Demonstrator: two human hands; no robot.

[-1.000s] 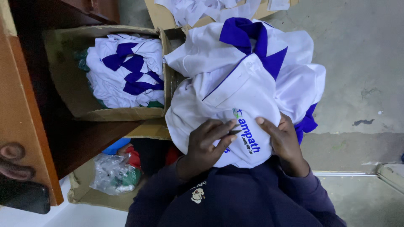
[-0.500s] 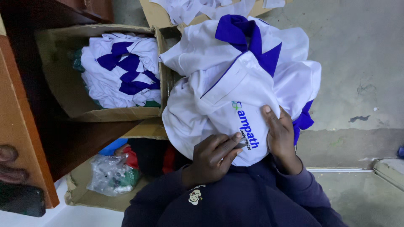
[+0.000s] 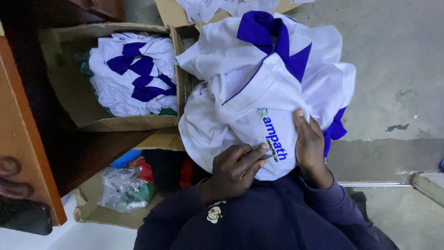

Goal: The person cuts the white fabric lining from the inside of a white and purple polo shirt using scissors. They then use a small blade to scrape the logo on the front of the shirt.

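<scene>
White cotton-looking polo shirt (image 3: 249, 111) with a blue collar and blue chest print is bunched up on the person's lap, right under both hands. Left hand (image 3: 236, 169) is curled up, fingertips pinching at the fabric just beside the print; there might be something small in that pinch but I honestly can't tell. Right hand (image 3: 309, 141) lies flat and open on the shirt, fingers stretched out, pressing it down from the other side of the print. Below and left of the left hand there's a crumpled clear plastic bag (image 3: 121, 189) sitting in a low cardboard tray. Further out past the left hand, an open cardboard box (image 3: 69, 92) holds a pile of folded white and blue shirts (image 3: 134, 74). Bare concrete floor (image 3: 393, 60) beyond the right hand.
</scene>
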